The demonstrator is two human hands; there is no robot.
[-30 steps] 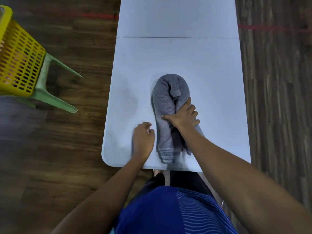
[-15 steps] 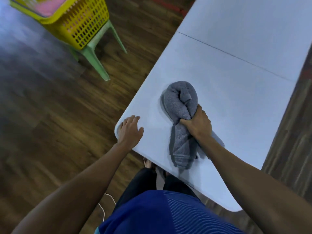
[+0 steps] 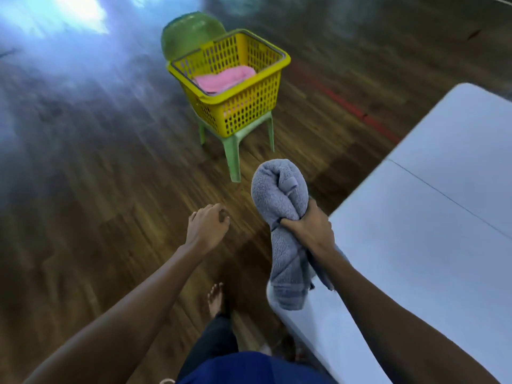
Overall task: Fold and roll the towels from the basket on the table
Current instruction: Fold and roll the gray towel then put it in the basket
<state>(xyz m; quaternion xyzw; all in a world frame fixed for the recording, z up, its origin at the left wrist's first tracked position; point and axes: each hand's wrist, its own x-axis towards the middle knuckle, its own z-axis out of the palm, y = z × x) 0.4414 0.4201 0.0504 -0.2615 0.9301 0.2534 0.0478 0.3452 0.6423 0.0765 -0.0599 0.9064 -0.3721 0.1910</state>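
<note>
Two hands are out in front of me: my right hand [image 3: 307, 227] is clenched round the middle of the rolled grey towel [image 3: 281, 217], held clear of the white tabletop [image 3: 415, 245] that lies just to its right. My left hand [image 3: 206, 227] hangs loosely curled and empty over the wooden floor [image 3: 97, 203]. Beyond both hands, well apart, a yellow basket [image 3: 238, 106] holding a pink towel [image 3: 224, 76] sits on a green chair [image 3: 232, 151].

Bare floor [image 3: 110, 189] lies open up to the yellow basket [image 3: 235, 87].
</note>
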